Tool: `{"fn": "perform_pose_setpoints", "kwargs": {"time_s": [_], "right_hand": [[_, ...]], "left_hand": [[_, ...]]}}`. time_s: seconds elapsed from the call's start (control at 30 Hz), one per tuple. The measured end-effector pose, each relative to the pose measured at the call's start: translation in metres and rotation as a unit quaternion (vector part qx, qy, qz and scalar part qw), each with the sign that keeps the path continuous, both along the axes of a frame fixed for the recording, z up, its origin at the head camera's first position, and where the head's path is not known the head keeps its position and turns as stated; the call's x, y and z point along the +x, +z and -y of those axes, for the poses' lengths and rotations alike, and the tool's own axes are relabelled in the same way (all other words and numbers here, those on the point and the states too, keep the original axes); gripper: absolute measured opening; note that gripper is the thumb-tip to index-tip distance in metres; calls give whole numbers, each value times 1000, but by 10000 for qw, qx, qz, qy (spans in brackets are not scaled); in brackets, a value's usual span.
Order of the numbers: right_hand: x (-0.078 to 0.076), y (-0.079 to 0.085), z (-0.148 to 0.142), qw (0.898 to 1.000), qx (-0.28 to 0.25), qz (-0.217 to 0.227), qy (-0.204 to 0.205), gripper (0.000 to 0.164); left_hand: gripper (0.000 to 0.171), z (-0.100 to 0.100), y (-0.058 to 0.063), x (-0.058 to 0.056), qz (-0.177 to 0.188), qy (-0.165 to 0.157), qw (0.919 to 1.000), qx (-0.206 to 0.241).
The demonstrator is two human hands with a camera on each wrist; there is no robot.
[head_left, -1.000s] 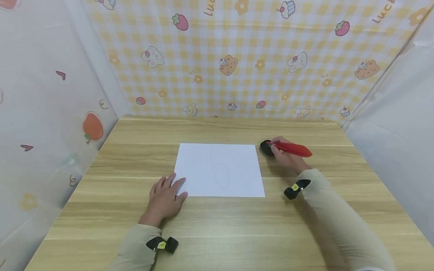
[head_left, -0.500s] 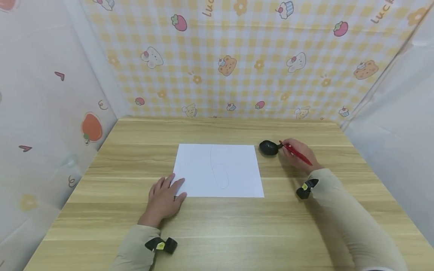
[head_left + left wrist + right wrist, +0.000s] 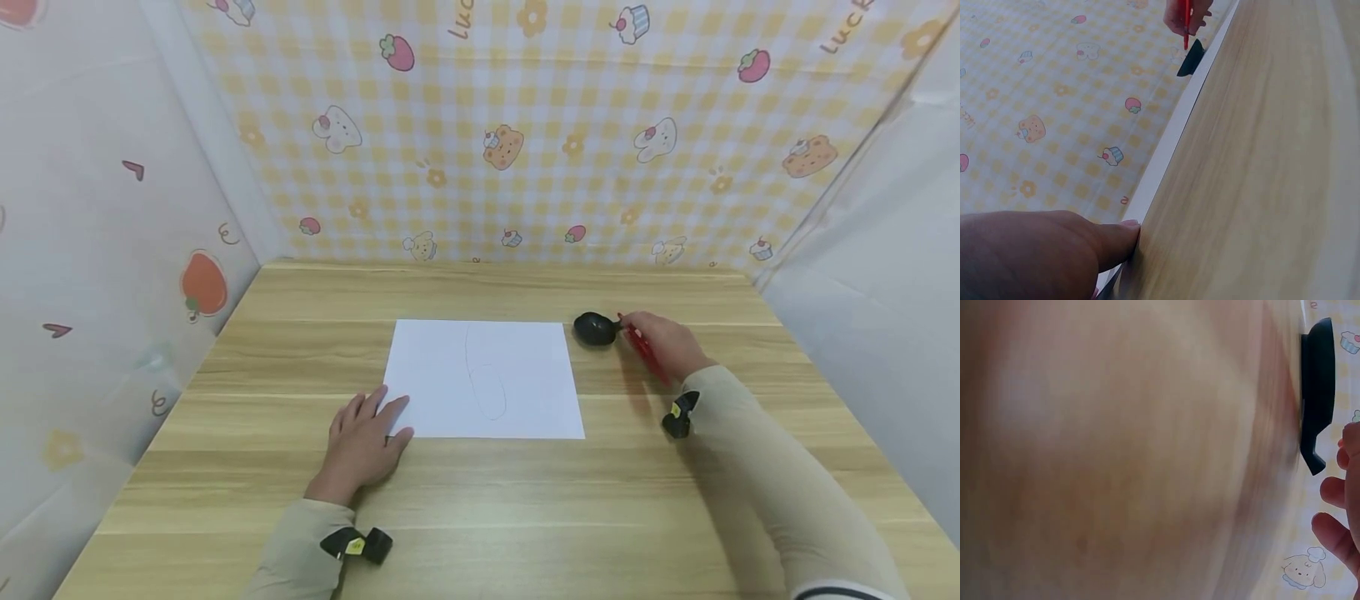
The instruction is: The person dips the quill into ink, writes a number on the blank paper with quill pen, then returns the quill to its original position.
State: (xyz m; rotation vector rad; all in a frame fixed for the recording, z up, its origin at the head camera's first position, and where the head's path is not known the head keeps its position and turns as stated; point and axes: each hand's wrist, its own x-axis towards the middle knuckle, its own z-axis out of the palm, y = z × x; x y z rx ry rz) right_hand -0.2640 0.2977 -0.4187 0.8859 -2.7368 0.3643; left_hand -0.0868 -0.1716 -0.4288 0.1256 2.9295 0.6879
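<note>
My left hand (image 3: 363, 442) lies flat with spread fingers on the lower left corner of a white sheet of paper (image 3: 435, 375); its thumb (image 3: 1116, 244) is at the paper's edge in the left wrist view. A thin pencil line and a long loop are drawn on the sheet. Right of the paper, my right hand (image 3: 667, 342) pinches a long, flat red thing (image 3: 648, 358), which slants down toward the wrist and is partly covered by the fingers. Next to those fingertips lies a black, spoon-shaped thing (image 3: 595, 330) with a short handle, apart from the hand in the right wrist view.
The wooden table (image 3: 480, 500) carries the paper and the black thing. A yellow checked cloth wall (image 3: 465, 192) stands behind its far edge, with white sheets at the left (image 3: 90, 275) and right (image 3: 877, 250). Both wrists wear small black cameras.
My right hand has moved right, off the black thing, taking the red thing along. The red thing has turned to a steeper slant. My left hand has stayed put on the paper.
</note>
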Motion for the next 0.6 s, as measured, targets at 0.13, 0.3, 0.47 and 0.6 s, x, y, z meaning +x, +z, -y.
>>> {"fn": "perform_pose_setpoints", "kwargs": {"time_s": [0.13, 0.3, 0.47, 0.6], "right_hand": [[-1, 0, 0, 9997, 246, 6, 9, 31], [-1, 1, 1, 9992, 372, -65, 109, 37], [-3, 2, 2, 9983, 514, -142, 249, 37], [-6, 3, 2, 9971, 687, -139, 293, 33]], "left_hand": [[52, 0, 1, 0, -29, 5, 10000, 8], [52, 0, 0, 0, -61, 11, 10000, 13], [52, 0, 1, 1, -31, 5, 10000, 1], [52, 0, 0, 1, 9, -8, 10000, 4]]}}
